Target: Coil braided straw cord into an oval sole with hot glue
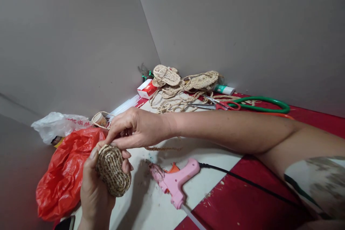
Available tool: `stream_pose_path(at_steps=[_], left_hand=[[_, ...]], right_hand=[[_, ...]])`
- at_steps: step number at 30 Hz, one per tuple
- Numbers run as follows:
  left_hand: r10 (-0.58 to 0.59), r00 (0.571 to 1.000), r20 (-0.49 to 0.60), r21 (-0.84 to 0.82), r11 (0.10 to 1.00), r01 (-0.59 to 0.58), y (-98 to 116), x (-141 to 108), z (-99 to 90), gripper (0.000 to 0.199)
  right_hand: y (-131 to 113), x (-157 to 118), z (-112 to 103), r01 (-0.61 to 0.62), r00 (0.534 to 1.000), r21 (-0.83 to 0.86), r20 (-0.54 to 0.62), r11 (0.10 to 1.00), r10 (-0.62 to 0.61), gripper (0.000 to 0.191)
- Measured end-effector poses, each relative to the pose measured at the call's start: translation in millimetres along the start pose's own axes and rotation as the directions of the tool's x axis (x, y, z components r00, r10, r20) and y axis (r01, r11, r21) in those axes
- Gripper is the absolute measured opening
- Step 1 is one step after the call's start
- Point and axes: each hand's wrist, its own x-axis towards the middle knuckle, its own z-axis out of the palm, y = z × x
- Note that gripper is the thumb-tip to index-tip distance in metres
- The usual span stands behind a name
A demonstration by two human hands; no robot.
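An oval piece of coiled, braided straw cord (113,170) is held up at the lower left, its flat face toward me. My left hand (94,183) is wrapped round its left side and back, thumb at the upper left edge. At the top edge, my right hand (132,129) has its thumb and index finger pressed together on the rim; cord between them is too small to make out. A pink glue gun (179,181) with an orange trigger and a glue stick in its rear lies on the table, right of the straw piece.
Red plastic bag (68,172) and white bag (58,125) lie at the left. Behind are straw cord bundles (202,81), scissors (223,105), a green-handled tool (269,104), a red-white box (147,89) and glue sticks (125,105). A black cable (248,183) runs right.
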Motion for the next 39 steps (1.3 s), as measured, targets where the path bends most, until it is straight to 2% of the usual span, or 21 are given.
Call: stream_pose_path(at_steps=[4,10,12,15,22,25,28,32,39], left_hand=[[-0.023,0.998,-0.053,-0.016,1.000,0.022,1,0,0.3,0.039],[0.023,0.999,0.029,-0.019,1.000,-0.022,4,-2,-3.8,0.041],[0.022,1.000,0.016,-0.024,0.999,-0.021,4,-2,-3.8,0.039],[0.035,0.999,-0.030,-0.050,0.998,-0.037,4,-1,-1.9,0.039],[0.073,0.997,-0.024,-0.026,0.997,-0.074,3,0,-2.4,0.044],[0.105,0.994,-0.008,0.015,0.994,-0.105,2,-1,-5.2,0.044],[0.144,0.990,0.000,0.110,0.984,-0.143,2,-1,-5.7,0.035],[0.170,0.985,-0.039,0.221,0.962,-0.157,1,9,-7.4,0.034],[0.213,0.963,-0.165,0.156,0.970,-0.188,-16,42,-22.3,0.035]], right_hand=[[2,0,0,0.084,0.996,-0.101,-0.009,0.991,-0.085,0.015],[-2,-1,-3,0.168,0.985,-0.240,0.069,0.956,-0.155,0.023],[-4,-1,-3,0.179,0.983,-0.262,0.091,0.948,-0.160,0.027],[-5,-3,1,0.167,0.986,-0.273,0.064,0.947,-0.156,0.027],[-2,-6,9,0.150,0.988,-0.274,0.016,0.950,-0.152,0.026],[-2,-6,9,0.124,0.992,-0.292,0.020,0.948,-0.123,0.026],[-1,-6,9,0.071,0.997,-0.301,0.026,0.951,-0.066,0.023],[8,-6,10,0.006,0.999,-0.378,0.051,0.926,0.014,0.022],[25,-8,13,-0.088,0.985,-0.552,0.076,0.829,0.155,0.025]])
